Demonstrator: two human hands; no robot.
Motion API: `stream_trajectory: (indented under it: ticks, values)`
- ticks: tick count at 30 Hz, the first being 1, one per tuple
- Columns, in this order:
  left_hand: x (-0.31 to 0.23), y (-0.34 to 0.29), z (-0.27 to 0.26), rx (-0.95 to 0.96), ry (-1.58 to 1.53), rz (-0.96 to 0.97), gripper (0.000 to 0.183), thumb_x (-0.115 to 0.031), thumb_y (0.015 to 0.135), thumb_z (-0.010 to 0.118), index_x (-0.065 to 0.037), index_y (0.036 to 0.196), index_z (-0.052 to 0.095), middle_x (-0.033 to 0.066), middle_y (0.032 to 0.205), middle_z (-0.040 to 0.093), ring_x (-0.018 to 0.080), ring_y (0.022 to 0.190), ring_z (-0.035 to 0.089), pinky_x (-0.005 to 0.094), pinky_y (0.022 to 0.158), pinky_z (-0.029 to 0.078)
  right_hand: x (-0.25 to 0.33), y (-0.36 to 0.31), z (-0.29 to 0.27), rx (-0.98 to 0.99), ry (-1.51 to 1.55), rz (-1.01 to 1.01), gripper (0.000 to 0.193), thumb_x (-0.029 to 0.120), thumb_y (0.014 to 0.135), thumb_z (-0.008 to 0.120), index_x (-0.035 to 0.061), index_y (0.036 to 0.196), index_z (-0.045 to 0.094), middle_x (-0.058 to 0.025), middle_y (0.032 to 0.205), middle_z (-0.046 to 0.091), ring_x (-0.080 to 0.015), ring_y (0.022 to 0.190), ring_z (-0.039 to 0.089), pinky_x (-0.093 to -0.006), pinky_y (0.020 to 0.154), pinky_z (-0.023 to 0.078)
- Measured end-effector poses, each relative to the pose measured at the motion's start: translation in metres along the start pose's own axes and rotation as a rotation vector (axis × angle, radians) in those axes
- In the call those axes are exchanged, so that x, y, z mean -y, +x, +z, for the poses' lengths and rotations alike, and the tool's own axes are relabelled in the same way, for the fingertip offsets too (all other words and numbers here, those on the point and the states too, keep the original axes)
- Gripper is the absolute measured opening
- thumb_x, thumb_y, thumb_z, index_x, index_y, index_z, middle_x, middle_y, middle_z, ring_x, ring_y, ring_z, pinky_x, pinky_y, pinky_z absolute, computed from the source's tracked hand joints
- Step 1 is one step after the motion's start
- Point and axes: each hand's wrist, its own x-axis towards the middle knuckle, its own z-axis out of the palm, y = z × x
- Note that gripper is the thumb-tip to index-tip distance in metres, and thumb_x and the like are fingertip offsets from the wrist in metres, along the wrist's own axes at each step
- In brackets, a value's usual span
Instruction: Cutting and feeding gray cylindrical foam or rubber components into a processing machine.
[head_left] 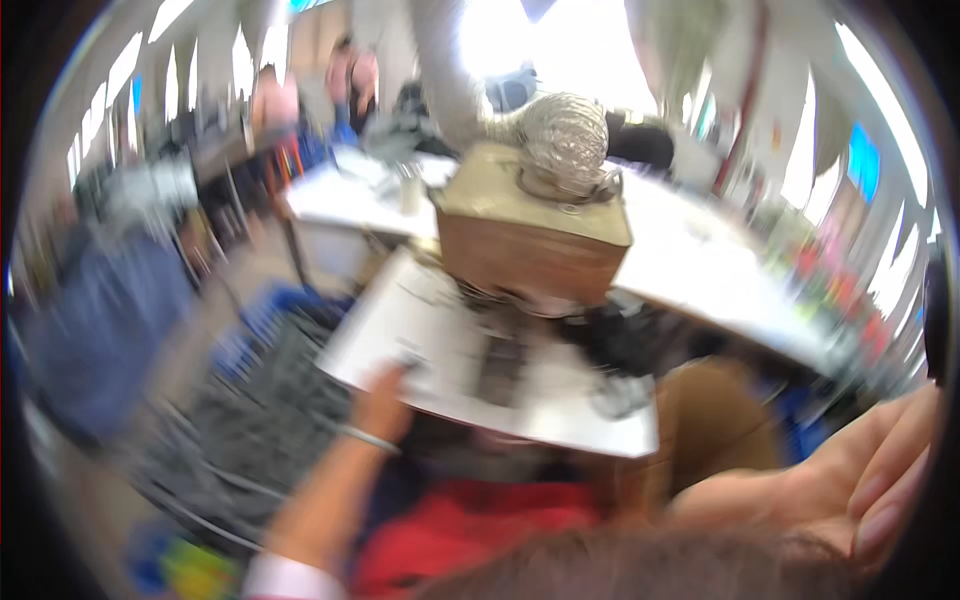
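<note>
The picture is smeared by motion. My left hand point(383, 402), with a pale band round the wrist, is at the near left edge of a white work board point(445, 375). A small dark thing point(410, 364) shows at its fingertips; whether they grip it is too blurred to tell. Beyond stands a tan and brown box-shaped hood point(535, 240) topped by a silver corrugated duct point(563, 135). Below the hood, a dark narrow plate point(502, 365) reaches across the board. My right hand point(835, 475) is raised close at the right edge, fingers curled; what they hold is hidden.
Grey piled material point(255, 420) lies left of the board, with a blue crate-like shape point(275, 315) behind. A long white table point(700, 255) runs behind the hood to the right. A rounded brown surface point(722, 420) stands right of the board. People point(352, 80) are far off at left.
</note>
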Motion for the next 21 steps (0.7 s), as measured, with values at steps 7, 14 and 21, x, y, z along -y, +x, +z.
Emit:
stream_trajectory:
  ticks: [7, 14, 21]
  values:
    - [0.037, -0.024, -0.015, -0.017, -0.115, -0.288, 0.022, -0.021, 0.095, 0.051, -0.004, 0.105, 0.063, 0.0183, 0.093, 0.066, 0.0414, 0.083, 0.058, 0.0483, 0.075, 0.045, -0.023, -0.004, 0.122, 0.022, 0.155, 0.198, 0.008, 0.011, 0.085, 0.064, 0.0077, 0.088, 0.057, -0.0003, 0.076, 0.051, -0.0121, 0.064, 0.041, -0.0271, 0.059, 0.033]
    - [0.023, -0.017, -0.003, -0.019, -0.151, -0.24, 0.024, -0.024, 0.096, 0.05, -0.005, 0.103, 0.063, 0.0193, 0.091, 0.066, 0.0434, 0.082, 0.058, 0.051, 0.073, 0.045, -0.018, -0.038, 0.116, -0.145, 0.173, 0.405, 0.007, 0.011, 0.085, 0.063, 0.0088, 0.087, 0.057, 0.0001, 0.073, 0.05, -0.012, 0.062, 0.04, -0.0274, 0.057, 0.032]
    - [-0.001, -0.018, -0.026, -0.004, -0.543, -0.46, 0.027, -0.024, 0.095, 0.057, 0.002, 0.098, 0.065, 0.0162, 0.083, 0.067, 0.0237, 0.075, 0.064, 0.0325, 0.069, 0.049, -0.015, -0.031, 0.16, -0.157, 0.247, 0.522, 0.007, 0.011, 0.086, 0.063, 0.0098, 0.085, 0.056, 0.0004, 0.071, 0.049, -0.012, 0.06, 0.039, -0.0278, 0.055, 0.031]
